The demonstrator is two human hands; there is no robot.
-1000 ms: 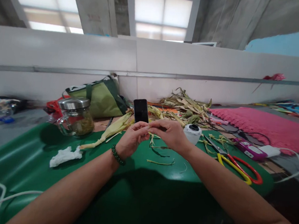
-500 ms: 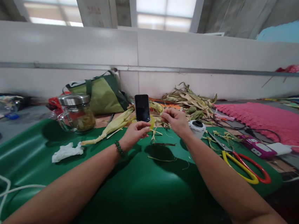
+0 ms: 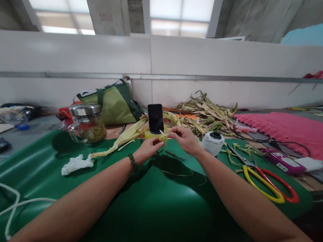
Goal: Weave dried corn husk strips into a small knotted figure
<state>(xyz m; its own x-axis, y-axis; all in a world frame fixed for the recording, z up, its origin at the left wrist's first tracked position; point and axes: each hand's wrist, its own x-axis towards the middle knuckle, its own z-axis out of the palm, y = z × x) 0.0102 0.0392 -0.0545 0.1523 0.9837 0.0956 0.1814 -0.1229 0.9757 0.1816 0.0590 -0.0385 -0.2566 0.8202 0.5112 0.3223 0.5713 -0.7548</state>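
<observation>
My left hand [image 3: 148, 148] and my right hand [image 3: 184, 138] meet over the green mat [image 3: 147, 207], both pinched on a thin strip of dried corn husk [image 3: 163, 135] between them. A green bead bracelet sits on my left wrist. Just behind the hands a black phone [image 3: 155, 117] stands upright on a yellow holder [image 3: 149, 135]. Loose husk strands [image 3: 177, 173] lie on the mat below my right hand.
A pile of corn husks [image 3: 204, 115] lies at the back, a pale husk [image 3: 125, 136] to the left. A lidded glass jar [image 3: 87, 123], green bag [image 3: 110, 102], crumpled tissue [image 3: 76, 163], white thread spool [image 3: 212, 142], scissors [image 3: 264, 178], pink mat [image 3: 289, 129], white cable [image 3: 7, 209].
Both hands have dropped lower and drawn close together in front of the phone, still pinching the husk strip. The view has shifted slightly.
</observation>
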